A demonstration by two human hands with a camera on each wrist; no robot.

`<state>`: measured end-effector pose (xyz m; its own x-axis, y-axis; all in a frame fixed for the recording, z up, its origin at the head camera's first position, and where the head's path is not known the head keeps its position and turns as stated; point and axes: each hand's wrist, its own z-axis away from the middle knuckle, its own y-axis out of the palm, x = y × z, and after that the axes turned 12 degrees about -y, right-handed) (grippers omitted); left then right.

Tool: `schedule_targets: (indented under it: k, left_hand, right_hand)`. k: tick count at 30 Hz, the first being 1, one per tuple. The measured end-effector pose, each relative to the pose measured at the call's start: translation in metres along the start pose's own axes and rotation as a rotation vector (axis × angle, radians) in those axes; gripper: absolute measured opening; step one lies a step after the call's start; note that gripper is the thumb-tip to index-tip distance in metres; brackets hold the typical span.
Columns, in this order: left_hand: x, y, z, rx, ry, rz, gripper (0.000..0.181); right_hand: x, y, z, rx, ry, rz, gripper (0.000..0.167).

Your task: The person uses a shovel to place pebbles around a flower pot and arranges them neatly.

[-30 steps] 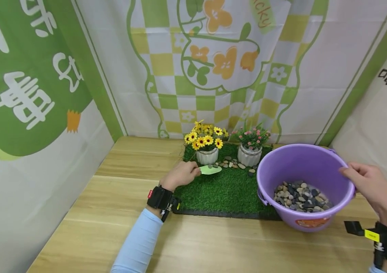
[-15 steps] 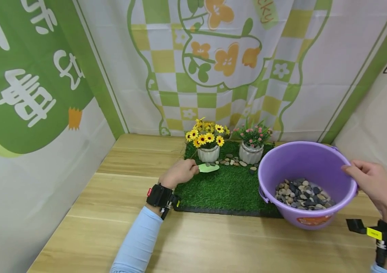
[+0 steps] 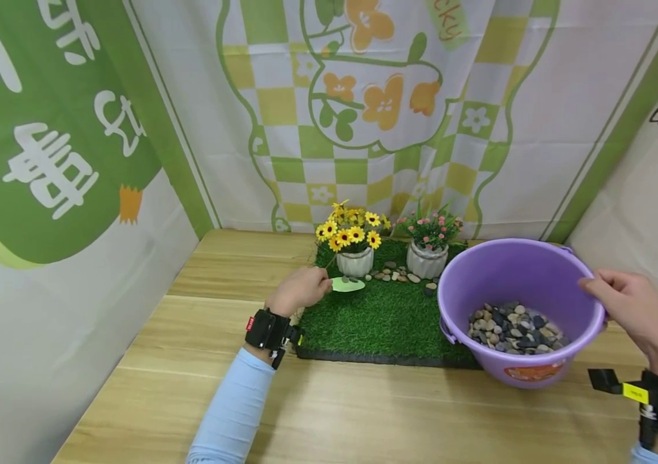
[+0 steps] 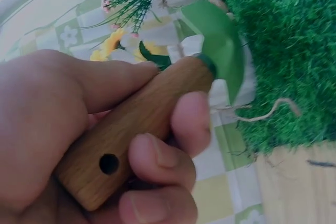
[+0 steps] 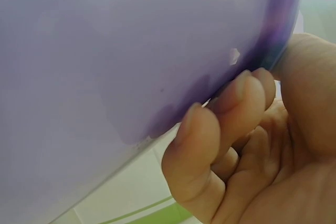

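Observation:
My left hand (image 3: 301, 290) grips a small garden trowel, fingers curled round its wooden handle (image 4: 139, 127). The green trowel blade (image 3: 347, 285) hovers over or near the turf, just in front of the yellow-flower pot (image 3: 355, 262), and carries a few dark pebbles. On the right, my right hand (image 3: 630, 306) pinches the rim of a purple bucket (image 3: 522, 274), thumb inside and fingers outside. The bucket tilts towards me, with many pebbles (image 3: 515, 330) at its bottom. From the right wrist view, the fingers press the bucket's outer wall (image 5: 115, 66).
A green turf mat (image 3: 377, 328) lies on the wooden table (image 3: 363, 412). Several loose pebbles (image 3: 395, 276) form a row between the yellow-flower pot and a pink-flower pot (image 3: 427, 260). A printed curtain (image 3: 358, 174) hangs behind the table.
My left hand has drawn the trowel slightly to the left, away from the row of pebbles. The right hand keeps its hold on the bucket, which stays about where it was.

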<state>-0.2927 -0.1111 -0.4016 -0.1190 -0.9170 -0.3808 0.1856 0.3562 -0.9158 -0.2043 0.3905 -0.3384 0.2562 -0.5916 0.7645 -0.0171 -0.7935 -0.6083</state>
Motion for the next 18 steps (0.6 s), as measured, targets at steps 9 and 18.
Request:
schedule_targets:
  k: [9,18]
  left_hand:
    - [-0.008,-0.014,0.001,0.049,-0.022,-0.093,0.027]
    - [-0.008,-0.022,0.007,0.024,0.008,-0.09,0.03]
  right_hand:
    - [-0.002,0.001,-0.001,-0.005,-0.078,0.0,0.033]
    - [-0.002,0.002,-0.002,-0.003,-0.112,-0.025,0.031]
